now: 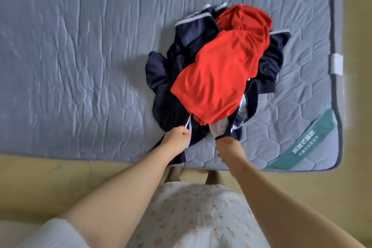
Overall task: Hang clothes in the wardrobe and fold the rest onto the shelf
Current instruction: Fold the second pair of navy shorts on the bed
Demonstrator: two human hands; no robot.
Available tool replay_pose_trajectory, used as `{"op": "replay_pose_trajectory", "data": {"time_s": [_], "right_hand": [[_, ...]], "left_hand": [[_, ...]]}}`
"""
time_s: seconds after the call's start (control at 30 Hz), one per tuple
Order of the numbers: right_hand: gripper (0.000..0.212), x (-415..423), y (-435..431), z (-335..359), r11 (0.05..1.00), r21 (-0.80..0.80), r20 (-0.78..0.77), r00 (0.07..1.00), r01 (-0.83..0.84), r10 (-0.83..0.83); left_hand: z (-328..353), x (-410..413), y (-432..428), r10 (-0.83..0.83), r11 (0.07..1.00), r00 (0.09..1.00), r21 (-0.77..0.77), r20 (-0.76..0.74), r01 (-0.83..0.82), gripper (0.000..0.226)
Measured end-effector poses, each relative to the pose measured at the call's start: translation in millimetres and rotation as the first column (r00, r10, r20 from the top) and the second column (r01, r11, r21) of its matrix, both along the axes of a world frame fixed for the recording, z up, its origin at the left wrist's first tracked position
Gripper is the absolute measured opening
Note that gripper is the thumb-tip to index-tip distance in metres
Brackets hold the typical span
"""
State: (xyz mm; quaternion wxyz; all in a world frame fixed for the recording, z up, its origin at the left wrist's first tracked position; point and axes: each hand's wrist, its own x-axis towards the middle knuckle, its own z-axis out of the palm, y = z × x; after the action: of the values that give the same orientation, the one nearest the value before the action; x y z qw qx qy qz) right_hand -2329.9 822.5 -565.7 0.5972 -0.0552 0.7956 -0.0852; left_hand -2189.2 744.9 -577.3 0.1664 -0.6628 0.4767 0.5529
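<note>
The red garment point(217, 78) covers most of the pile near the right end of the mattress point(80, 66); one piece or two cannot be told. The navy clothes point(163, 78) beneath are tangled, count unclear. Two hands are at the mattress's near edge. The left hand point(177, 136) is fisted on a navy hem. The right hand point(229, 148) pinches a navy edge, fingertips hidden.

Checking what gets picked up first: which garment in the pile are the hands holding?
The navy garment with white trim, under the pile: the left hand and right hand grip its near edge. The red garment lies on top, held by neither.
</note>
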Motion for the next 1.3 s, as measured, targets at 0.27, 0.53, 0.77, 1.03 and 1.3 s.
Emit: {"op": "replay_pose_trajectory", "data": {"time_s": [0.27,0.53,0.77,1.03,1.3], "right_hand": [[0.027,46.2,17.0,-54.5,0.997,0.030,0.080,0.995,0.065,-0.067],[0.020,70.2,17.8,-78.0,0.976,0.127,0.113,0.975,0.175,-0.189],[0.015,74.7,0.5,-28.9,0.968,-0.001,0.116,0.961,0.252,-0.250],[0.025,56.7,-45.3,95.4,0.917,-0.320,0.097,0.971,0.240,-0.220],[0.023,46.6,-64.9,206.4,0.808,-0.557,0.095,0.982,0.189,-0.164]], "left_hand": [[-66.6,48.6,16.7,0.182,0.978,0.939,-0.154,0.290,-0.142,0.022],[-104.3,65.6,32.0,-0.019,0.999,0.972,0.037,0.236,0.010,0.049],[-37.2,71.5,3.1,0.183,0.971,0.982,-0.165,0.055,-0.172,0.027],[120.3,53.6,-58.7,0.328,0.845,0.878,-0.306,-0.349,-0.438,0.013],[248.9,33.6,-61.1,0.313,0.770,0.783,-0.338,-0.537,-0.540,0.005]]}}
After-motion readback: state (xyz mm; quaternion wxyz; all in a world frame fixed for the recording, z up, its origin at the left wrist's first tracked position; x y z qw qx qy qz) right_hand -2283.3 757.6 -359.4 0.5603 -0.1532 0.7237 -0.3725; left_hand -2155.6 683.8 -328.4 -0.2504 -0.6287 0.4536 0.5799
